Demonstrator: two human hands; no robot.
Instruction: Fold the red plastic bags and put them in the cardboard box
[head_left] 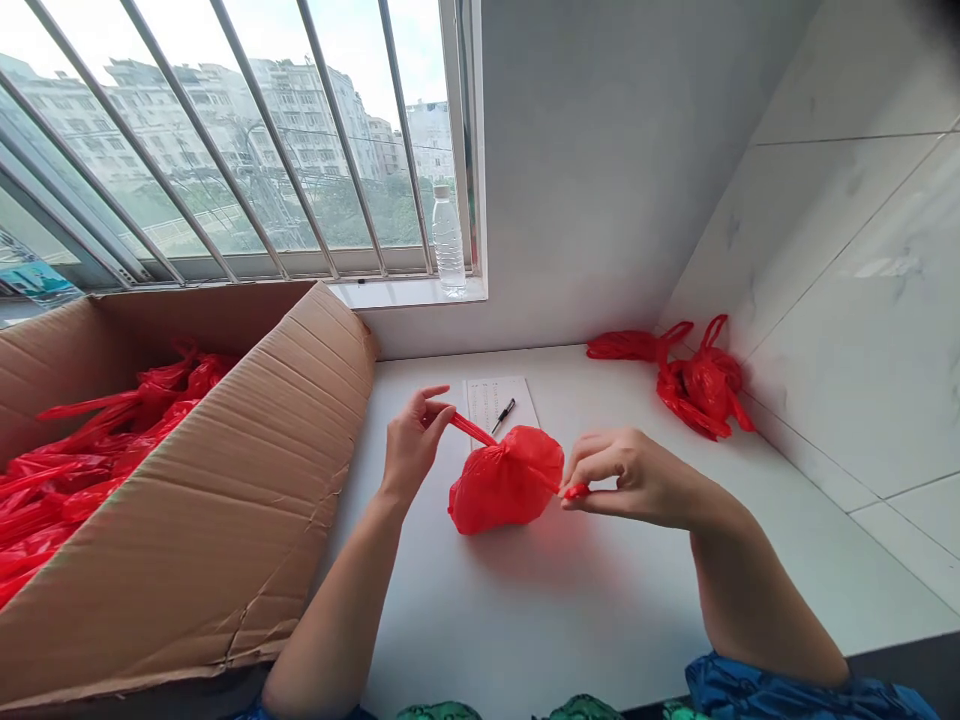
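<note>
A red plastic bag (504, 488), rounded with something inside that is hidden, is in the middle of the white table. My left hand (417, 440) pinches one of its handles, pulled out up and to the left. On the other side, my right hand (626, 478) has its fingers closed on the other handle, bunched at the fingertips. Between the two hands the bag's neck is gathered into a knot. Just behind the bag lie a sheet of printed paper (484, 400) and a black pen (503, 415).
To the left stands a large open cardboard box (247, 480) with many red plastic bags (97, 450) in it. More red bags (705, 385) lie in the far right corner by the tiled wall. A clear bottle (448, 245) stands on the sill of the barred window.
</note>
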